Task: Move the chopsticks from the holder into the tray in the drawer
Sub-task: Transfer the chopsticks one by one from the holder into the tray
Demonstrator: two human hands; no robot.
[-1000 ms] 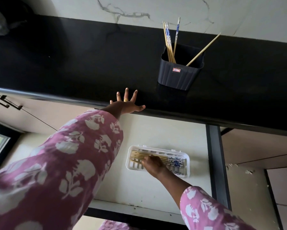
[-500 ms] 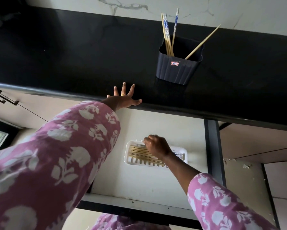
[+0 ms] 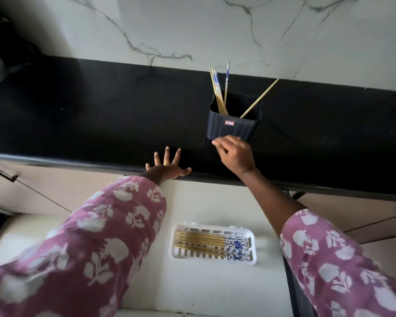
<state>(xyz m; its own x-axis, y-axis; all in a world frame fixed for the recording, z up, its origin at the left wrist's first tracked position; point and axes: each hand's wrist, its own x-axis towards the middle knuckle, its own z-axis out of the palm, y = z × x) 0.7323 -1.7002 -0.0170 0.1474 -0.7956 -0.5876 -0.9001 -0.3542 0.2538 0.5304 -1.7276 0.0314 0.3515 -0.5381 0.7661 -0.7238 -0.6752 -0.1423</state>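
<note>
The holder [image 3: 233, 124] is a dark ribbed cup with a small red label on its front, standing upright on the black table [image 3: 96, 115], close to the marble wall [image 3: 192, 28] behind it; inside it stand a few chopsticks [image 3: 217, 90], most bunched at the holder's left side and leaning toward the wall, and one plain chopstick [image 3: 259, 98] slanting out over the holder's right rim; the bunched ones are pale yellow wood with blue and white patterned tops. Below the holder, past the table's front edge, the drawer [image 3: 192, 287] lies open with a pale floor; on that floor sits the tray [image 3: 211, 256], white plastic with slotted walls, almost straight below the holder; in the tray lies a row of chopsticks [image 3: 206, 242], side by side along its length, plain ends to the left and blue patterned ends to the right.

The right hand [image 3: 235, 154] hovers just in front of the holder's base, its fingers [image 3: 218, 146] loosely curled and holding nothing; whether they touch the holder cannot be told. The left hand [image 3: 167, 168] rests flat on the table edge, left of the holder, fingers [image 3: 167, 154] spread wide and empty, a ring [image 3: 166, 162] on one; both sleeves [image 3: 96, 236] are pink with white flowers.
</note>
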